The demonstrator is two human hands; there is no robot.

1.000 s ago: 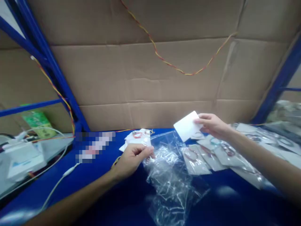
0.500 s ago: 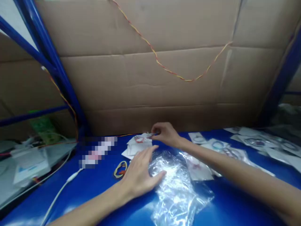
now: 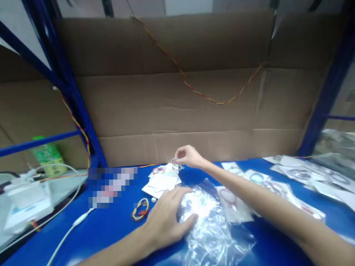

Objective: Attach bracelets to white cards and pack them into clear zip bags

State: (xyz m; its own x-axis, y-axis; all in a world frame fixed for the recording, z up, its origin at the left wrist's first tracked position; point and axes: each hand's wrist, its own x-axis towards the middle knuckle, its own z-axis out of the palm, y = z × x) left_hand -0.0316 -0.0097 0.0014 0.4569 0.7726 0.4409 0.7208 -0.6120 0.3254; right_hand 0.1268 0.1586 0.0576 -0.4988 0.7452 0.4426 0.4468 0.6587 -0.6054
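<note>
My left hand (image 3: pixel 170 216) lies with fingers stretched out and thumb apart, its edge against a pile of clear plastic bags (image 3: pixel 205 225). Farther off, my right hand (image 3: pixel 190 157) is closed in a pinch on a thin looped cord (image 3: pixel 174 160), too small to make out well. Below those fingertips is a stack of white cards (image 3: pixel 163 183). A red cord loop (image 3: pixel 158 170) and a yellowish one rest on top of it. Left of my left hand, a coiled yellow and dark cord (image 3: pixel 140 209) with an orange-red part sits on the blue table.
Several bagged cards with cord loops (image 3: pixel 257 177) cover the right side, more (image 3: pixel 310 171) beyond. A blurred-out object (image 3: pixel 113 186) with a white cable (image 3: pixel 80 218) lies left. Cardboard (image 3: pixel 177 103) and blue posts (image 3: pixel 74 92) close off the back. A green carton (image 3: pixel 51 157) stands far left.
The view has tilted up slightly. My right hand has shifted a little left over the card stack, a thin cord now showing at its fingertips. My left hand stays by the plastic bags.
</note>
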